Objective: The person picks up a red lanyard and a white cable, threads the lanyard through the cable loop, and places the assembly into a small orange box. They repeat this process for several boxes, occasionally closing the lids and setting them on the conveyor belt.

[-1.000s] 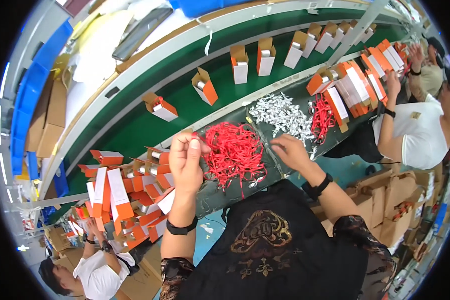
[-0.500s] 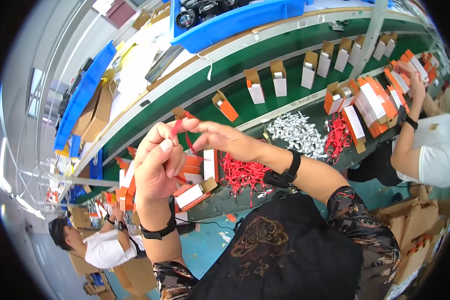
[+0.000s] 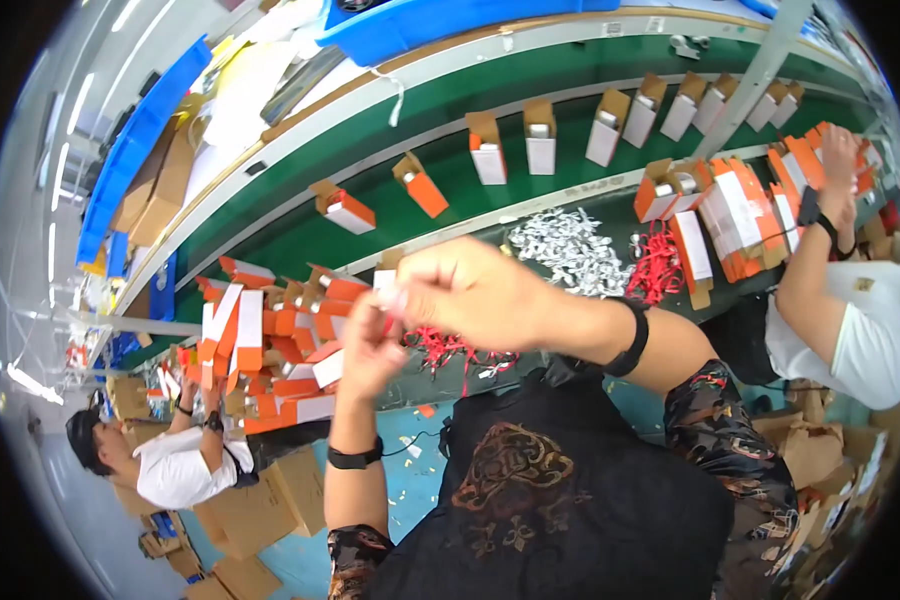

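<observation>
My left hand [image 3: 368,345] is raised over the bench, its fingers curled around a red lanyard [image 3: 388,322], of which only a short bit shows. Against its fingertips is my right hand [image 3: 470,295], closed in a pinch and smeared by motion; what it pinches is hidden. Behind and below my hands lies a pile of red lanyards [image 3: 450,348], partly covered by my right hand. To its right is a heap of white cords [image 3: 570,252], with a second bunch of red lanyards [image 3: 657,265] beside it.
Open orange-and-white boxes [image 3: 428,192] stand in a row along the green conveyor [image 3: 270,215]. More boxes [image 3: 305,325] crowd the bench at left. A co-worker [image 3: 840,320] is at right, another person [image 3: 185,465] at left. A blue bin [image 3: 470,30] sits on the shelf above.
My hands have come together, the right one swinging in against the left, and less of the red lanyard shows. Another box is now visible on the conveyor behind them.
</observation>
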Demonstrator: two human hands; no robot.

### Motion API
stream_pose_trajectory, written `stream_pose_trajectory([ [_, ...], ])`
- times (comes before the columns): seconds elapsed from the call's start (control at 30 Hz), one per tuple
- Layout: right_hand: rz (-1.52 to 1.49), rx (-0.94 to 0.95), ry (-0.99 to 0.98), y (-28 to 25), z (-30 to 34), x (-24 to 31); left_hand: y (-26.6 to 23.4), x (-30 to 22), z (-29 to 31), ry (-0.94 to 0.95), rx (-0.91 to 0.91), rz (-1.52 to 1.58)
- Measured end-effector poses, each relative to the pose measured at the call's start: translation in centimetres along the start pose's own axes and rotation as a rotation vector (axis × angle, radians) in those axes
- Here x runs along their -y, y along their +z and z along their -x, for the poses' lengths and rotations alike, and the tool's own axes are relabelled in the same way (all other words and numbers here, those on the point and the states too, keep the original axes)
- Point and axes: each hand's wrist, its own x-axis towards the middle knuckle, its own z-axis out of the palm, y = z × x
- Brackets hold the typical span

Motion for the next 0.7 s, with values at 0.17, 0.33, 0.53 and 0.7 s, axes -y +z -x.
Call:
stream_pose_trajectory([
  [0.17,0.323,-0.108,0.017,2.7,1.5,1.0,4.1,8.1,4.4,-0.243,0.487,0.077],
  [0.33,0.786,-0.405,-0.038,0.3,6.0,-2.6,2.6,7.8,6.0,-0.389,0.551,0.056],
  [0.53,0.782,-0.424,0.327,-0.6,11.3,-12.2,-3.4,6.8,6.3,-0.549,0.584,0.005],
  [0.7,0.404,-0.501,0.623,-2.9,10.0,-21.6,-5.5,9.1,7.4,-0.799,0.132,0.307],
])
